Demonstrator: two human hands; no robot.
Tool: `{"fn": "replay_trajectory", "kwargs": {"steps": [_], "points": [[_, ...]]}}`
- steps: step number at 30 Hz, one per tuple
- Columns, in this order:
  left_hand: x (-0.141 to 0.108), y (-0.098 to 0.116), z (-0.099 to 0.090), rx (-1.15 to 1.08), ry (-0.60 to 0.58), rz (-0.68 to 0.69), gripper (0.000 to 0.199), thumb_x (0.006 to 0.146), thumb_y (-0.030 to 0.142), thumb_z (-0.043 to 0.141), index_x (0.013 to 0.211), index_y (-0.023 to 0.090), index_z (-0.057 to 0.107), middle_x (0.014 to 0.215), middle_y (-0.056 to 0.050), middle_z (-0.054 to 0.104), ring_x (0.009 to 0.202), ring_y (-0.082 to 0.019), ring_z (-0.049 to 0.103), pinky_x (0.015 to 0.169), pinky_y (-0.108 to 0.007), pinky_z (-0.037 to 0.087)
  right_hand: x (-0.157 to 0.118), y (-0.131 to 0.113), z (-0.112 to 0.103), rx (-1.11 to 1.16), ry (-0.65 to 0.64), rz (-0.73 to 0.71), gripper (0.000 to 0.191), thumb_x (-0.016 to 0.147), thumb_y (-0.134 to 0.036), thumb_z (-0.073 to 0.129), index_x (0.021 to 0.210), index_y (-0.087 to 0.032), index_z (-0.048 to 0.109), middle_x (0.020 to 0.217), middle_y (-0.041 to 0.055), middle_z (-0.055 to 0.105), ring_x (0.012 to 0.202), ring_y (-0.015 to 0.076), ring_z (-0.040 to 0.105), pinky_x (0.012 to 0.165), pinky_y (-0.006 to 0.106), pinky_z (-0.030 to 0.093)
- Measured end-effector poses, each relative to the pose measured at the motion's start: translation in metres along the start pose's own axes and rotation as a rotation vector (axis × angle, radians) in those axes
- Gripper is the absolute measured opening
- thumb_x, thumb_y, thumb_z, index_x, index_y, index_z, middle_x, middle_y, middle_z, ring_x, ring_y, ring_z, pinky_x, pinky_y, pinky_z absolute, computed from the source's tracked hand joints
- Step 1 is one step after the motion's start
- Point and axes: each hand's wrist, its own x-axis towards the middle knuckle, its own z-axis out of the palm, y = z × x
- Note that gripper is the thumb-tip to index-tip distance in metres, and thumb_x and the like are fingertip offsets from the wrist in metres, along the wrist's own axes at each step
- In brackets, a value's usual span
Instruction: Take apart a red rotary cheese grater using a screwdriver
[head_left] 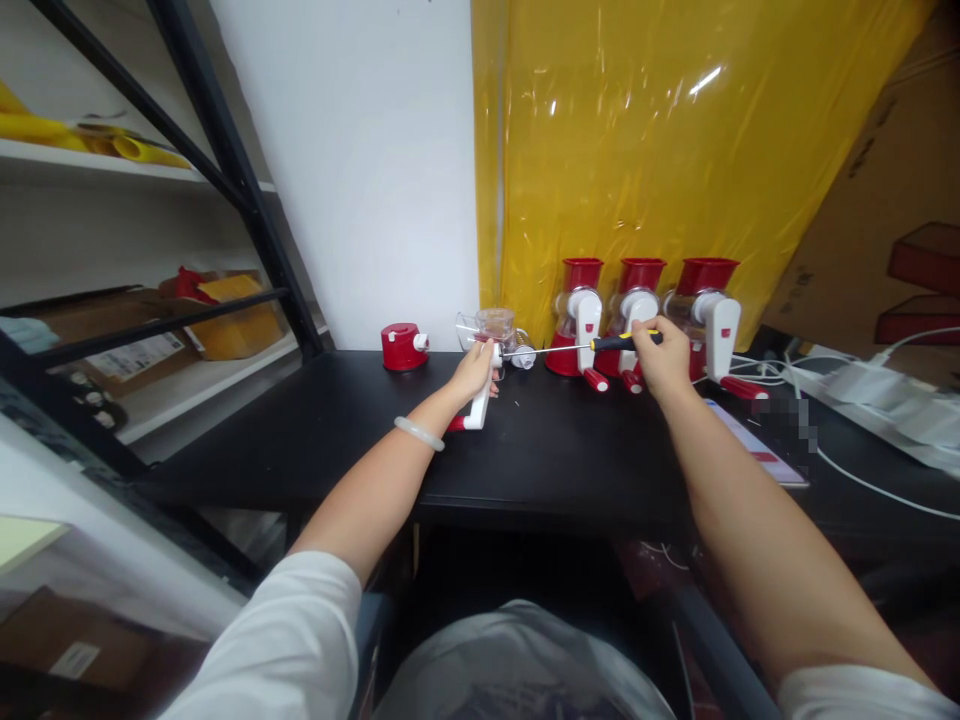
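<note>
My left hand (pixel 475 372) is closed around a white crank handle (pixel 478 405) with a red grip, above the black table. In my right hand (pixel 661 357) is a screwdriver (pixel 611 343) with a black and yellow handle, held level. Its long metal shaft points left, and the tip reaches the white end of the crank at my left fingers; the exact contact is too small to make out. Just behind my left hand are clear plastic grater parts (pixel 495 322). A red base (pixel 401 347) with a white knob stands to their left.
Three assembled red and white rotary graters (pixel 581 320) stand in a row at the back right. A phone or tablet (pixel 757 445), white cables and a power strip (pixel 885 395) lie at the right. Shelves with boxes (pixel 127 340) are on the left, behind a black metal frame.
</note>
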Motion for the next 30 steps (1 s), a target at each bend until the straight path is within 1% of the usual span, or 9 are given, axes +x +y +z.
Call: {"fn": "replay_trajectory", "kwargs": {"steps": [2,5,9,12,15,17,20,27,30], "points": [[0.0,0.0,-0.001,0.019,0.017,0.012,0.03,0.113,0.053,0.04,0.11,0.025,0.048,0.063,0.007,0.056,0.042,-0.012,0.053,0.048,-0.022,0.049,0.0,0.002,0.001,0.06,-0.035,0.027,0.034,0.082,-0.054,0.068,0.073,-0.024,0.055,0.064,-0.0031,0.051,0.063,0.0164,0.049,0.063,0.031,0.041],[0.002,-0.002,-0.005,0.089,0.072,0.083,0.032,0.111,0.054,0.042,0.112,0.024,0.053,0.064,0.006,0.056,0.044,-0.013,0.055,0.05,-0.024,0.049,-0.001,0.006,0.003,0.085,-0.105,0.116,0.037,0.08,-0.059,0.071,0.074,-0.025,0.058,0.056,-0.0042,0.048,0.054,0.0158,0.045,0.054,0.03,0.036],[0.001,-0.003,-0.013,0.243,0.145,0.307,0.032,0.111,0.051,0.043,0.118,0.024,0.059,0.068,0.004,0.059,0.048,-0.014,0.058,0.056,-0.026,0.049,0.002,0.012,0.003,-0.013,-0.209,0.224,0.049,0.088,-0.069,0.062,0.064,-0.026,0.057,0.046,-0.0009,0.046,0.047,0.0176,0.043,0.05,0.032,0.034],[-0.006,-0.001,-0.02,0.387,0.156,0.504,0.032,0.11,0.044,0.045,0.127,0.022,0.061,0.07,0.002,0.063,0.059,-0.017,0.063,0.069,-0.028,0.052,0.007,0.017,0.001,-0.119,-0.18,0.214,0.057,0.095,-0.068,0.054,0.057,-0.026,0.052,0.048,0.0041,0.051,0.053,0.02,0.049,0.055,0.034,0.038],[-0.013,0.002,-0.023,0.45,0.148,0.619,0.035,0.108,0.041,0.048,0.134,0.021,0.06,0.074,0.0,0.067,0.069,-0.019,0.067,0.079,-0.031,0.053,0.009,0.018,0.0,-0.15,-0.143,0.225,0.053,0.095,-0.06,0.054,0.055,-0.025,0.051,0.05,0.0047,0.052,0.055,0.0204,0.049,0.056,0.034,0.038],[-0.015,0.003,-0.023,0.436,0.147,0.631,0.035,0.109,0.042,0.047,0.135,0.022,0.059,0.076,-0.001,0.068,0.068,-0.019,0.067,0.08,-0.031,0.053,0.008,0.017,0.001,-0.104,-0.169,0.238,0.049,0.094,-0.057,0.055,0.056,-0.025,0.05,0.05,0.0032,0.05,0.054,0.0196,0.046,0.053,0.034,0.036],[-0.013,0.002,-0.021,0.374,0.157,0.586,0.034,0.111,0.044,0.045,0.134,0.023,0.058,0.075,0.0,0.066,0.062,-0.018,0.064,0.075,-0.03,0.053,0.004,0.014,0.002,-0.042,-0.185,0.231,0.044,0.091,-0.055,0.056,0.059,-0.026,0.049,0.049,0.0007,0.046,0.052,0.0182,0.043,0.05,0.033,0.033],[-0.004,-0.002,-0.014,0.256,0.137,0.474,0.032,0.112,0.046,0.043,0.128,0.023,0.06,0.073,0.002,0.063,0.053,-0.014,0.061,0.063,-0.026,0.051,0.001,0.005,0.003,-0.007,-0.11,0.235,0.037,0.091,-0.049,0.057,0.063,-0.026,0.05,0.044,-0.0033,0.038,0.043,0.0156,0.036,0.047,0.032,0.027],[0.0,-0.003,-0.01,0.176,0.114,0.373,0.033,0.112,0.05,0.042,0.124,0.023,0.058,0.07,0.003,0.06,0.048,-0.013,0.058,0.054,-0.024,0.049,0.0,0.003,0.003,0.003,-0.083,0.203,0.035,0.092,-0.048,0.057,0.065,-0.027,0.05,0.046,-0.0034,0.041,0.044,0.0155,0.037,0.047,0.032,0.026]]}}
